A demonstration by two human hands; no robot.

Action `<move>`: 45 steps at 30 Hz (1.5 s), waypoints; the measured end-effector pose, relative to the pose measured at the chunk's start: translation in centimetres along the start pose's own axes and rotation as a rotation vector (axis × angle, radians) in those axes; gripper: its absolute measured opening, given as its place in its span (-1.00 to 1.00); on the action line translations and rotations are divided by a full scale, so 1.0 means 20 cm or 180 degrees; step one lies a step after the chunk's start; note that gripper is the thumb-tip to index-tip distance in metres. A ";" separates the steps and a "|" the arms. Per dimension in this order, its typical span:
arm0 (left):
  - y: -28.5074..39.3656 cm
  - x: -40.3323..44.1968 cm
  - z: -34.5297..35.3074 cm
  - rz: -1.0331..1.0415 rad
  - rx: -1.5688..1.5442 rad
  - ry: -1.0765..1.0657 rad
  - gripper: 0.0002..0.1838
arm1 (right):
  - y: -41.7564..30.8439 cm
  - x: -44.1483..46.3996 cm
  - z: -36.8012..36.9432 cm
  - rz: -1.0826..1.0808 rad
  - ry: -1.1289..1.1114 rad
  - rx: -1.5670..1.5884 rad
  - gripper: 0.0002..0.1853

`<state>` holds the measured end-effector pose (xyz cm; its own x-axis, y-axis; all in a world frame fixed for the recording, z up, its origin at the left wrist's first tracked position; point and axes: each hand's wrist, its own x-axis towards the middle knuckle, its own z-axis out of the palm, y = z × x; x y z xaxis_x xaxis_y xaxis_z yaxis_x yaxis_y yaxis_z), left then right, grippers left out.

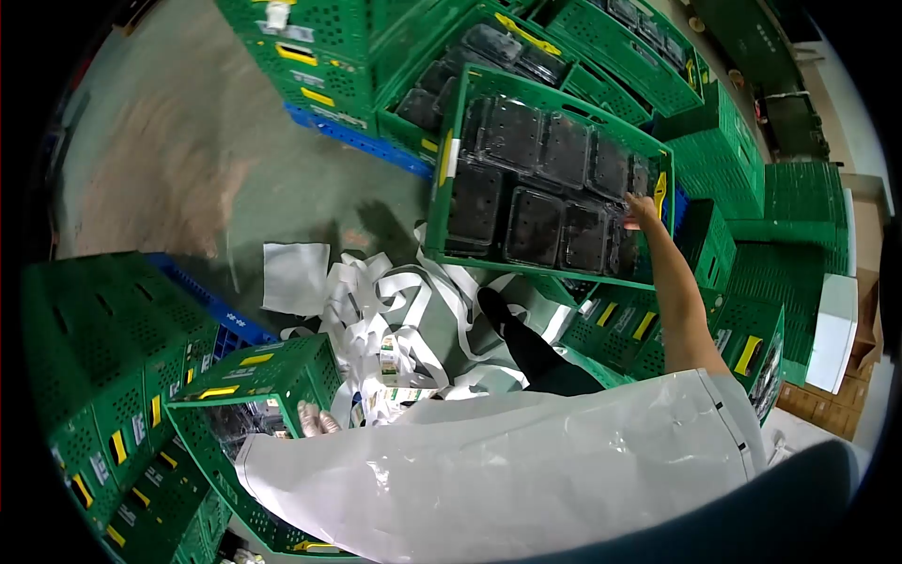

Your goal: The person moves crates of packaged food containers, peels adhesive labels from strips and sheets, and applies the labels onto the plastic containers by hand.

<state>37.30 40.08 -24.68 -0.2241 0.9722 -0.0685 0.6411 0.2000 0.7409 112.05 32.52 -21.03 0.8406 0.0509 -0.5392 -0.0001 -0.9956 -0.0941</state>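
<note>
On a grey-green floor (pixel 178 160) with brownish worn patches, in a room crowded with stacked green crates (pixel 103 320): one open crate (pixel 550 269), slightly tilted in view, at upper centre. Inside, two main rows of clear lidded boxes (pixel 537 226), lids dotted with small holes, contents dark. Yellow handle clip at the right end wall.

Right hand (pixel 642 212): over the boxes at that right end, bare forearm from lower right. Fingers bent, slightly spread; whether closed on a box, cannot tell. Left hand (pixel 318 420): only pale fingertips in view, at the side of the lower-left crate (pixel 291 376); fingers close together, bent; extent of opening and hold, cannot tell. More clear boxes in that crate's mouth.

Across the foreground: white sheeting (pixel 489 470), creased and glossy. On the floor at centre: tangled white strips (pixel 376 301), a flat white square (pixel 296 277) just beside, printed labels (pixel 388 355) among the strips. Dark shoe (pixel 490 303) and dark trouser leg near the strips.

Under crate stacks: blue pallets (pixel 362 144), upper centre and left. Far right: white panel (pixel 834 334), brown cardboard (pixel 827 409).
</note>
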 end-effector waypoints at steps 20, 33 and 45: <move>0.30 -0.22 0.22 0.0280 -0.0325 -0.0466 -0.71 | 0.40 0.64 0.30 -0.0161 -0.0085 0.4947 -0.59; 0.53 -0.33 -0.25 -0.0096 -0.0234 0.0361 -0.74 | 0.03 -0.16 0.01 -0.1365 -0.0755 0.4608 -0.91; 0.02 -0.58 -0.93 -0.1432 -0.0792 0.1034 -0.70 | -0.91 -3.03 1.49 -0.1862 -0.3956 0.1424 -0.78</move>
<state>26.55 26.67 -11.22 -0.6709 0.7041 -0.2328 0.2494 0.5099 0.8233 44.99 50.01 -11.59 -0.2264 0.7014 -0.6759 -0.1894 -0.7124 -0.6758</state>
